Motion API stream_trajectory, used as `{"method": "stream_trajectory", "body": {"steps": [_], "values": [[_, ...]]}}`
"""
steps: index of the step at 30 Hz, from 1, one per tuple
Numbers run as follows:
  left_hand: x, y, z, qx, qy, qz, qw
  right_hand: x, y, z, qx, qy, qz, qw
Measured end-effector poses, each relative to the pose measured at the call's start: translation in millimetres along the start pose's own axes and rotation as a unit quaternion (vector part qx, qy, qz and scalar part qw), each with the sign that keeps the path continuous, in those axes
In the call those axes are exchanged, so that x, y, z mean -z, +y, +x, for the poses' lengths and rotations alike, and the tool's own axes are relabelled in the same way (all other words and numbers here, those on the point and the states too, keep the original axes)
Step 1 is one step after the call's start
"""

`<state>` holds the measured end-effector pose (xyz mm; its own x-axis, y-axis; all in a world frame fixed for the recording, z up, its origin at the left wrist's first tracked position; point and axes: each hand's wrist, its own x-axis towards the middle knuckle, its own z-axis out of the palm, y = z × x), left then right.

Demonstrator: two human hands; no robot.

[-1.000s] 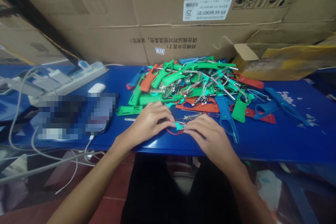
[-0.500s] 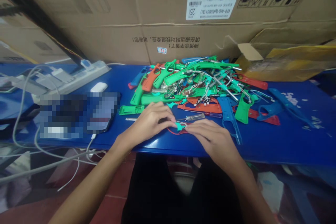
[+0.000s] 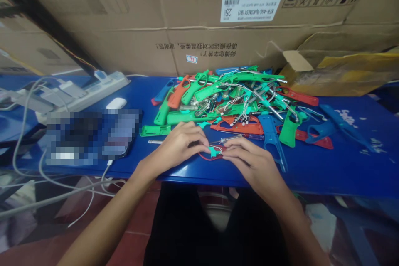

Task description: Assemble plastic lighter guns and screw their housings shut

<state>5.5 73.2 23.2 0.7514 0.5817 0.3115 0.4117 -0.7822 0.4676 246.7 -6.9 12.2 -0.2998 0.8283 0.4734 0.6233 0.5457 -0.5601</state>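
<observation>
A white power strip (image 3: pixel 106 91) with several white plugs lies at the left of a blue table (image 3: pixel 174 172); cables run off the left edge, too tangled to count. Before it, a pixelated patch masks something unidentifiable. Next come one small white case (image 3: pixel 116 103) and one phone (image 3: pixel 122 135), its screen pixelated.

The left hand (image 3: pixel 185 143) has thumb and fingers pinched on the left end of one small teal part (image 3: pixel 213 151), which lies near the table's front edge over a red shell (image 3: pixel 208 157). Both hands hide the shell's ends. White wires cross its middle. The right hand (image 3: pixel 252 158) has its fingertips together at the shell's right end; what they grip, if anything, cannot be told.

Behind the hands, a heap of shells (image 3: pixel 218 91), green, orange, red and blue, overlaps too much to count, mixed with metal tubes and wires. One screwdriver (image 3: pixel 255 136) lies partly behind the right hand. Three blue shells (image 3: pixel 318 131) lie at the heap's right, near an open cardboard box (image 3: pixel 336 75) cut off by the right edge.
</observation>
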Motion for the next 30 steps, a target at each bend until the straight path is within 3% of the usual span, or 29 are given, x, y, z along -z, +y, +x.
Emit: {"method": "stream_trajectory", "body": {"steps": [5,10,30], "values": [[0.3,1,-1,0.011,-0.001,-0.001,1.0,1,0,-3,0.018,0.004,0.009,1.0],[1.0,-1,-2,0.013,0.011,0.001,1.0,11,-4,-2,0.046,-0.046,-0.007,0.998],[2.2,1,-2,0.003,0.022,0.008,1.0,8,-2,-3,0.038,-0.06,-0.006,0.997]]}}
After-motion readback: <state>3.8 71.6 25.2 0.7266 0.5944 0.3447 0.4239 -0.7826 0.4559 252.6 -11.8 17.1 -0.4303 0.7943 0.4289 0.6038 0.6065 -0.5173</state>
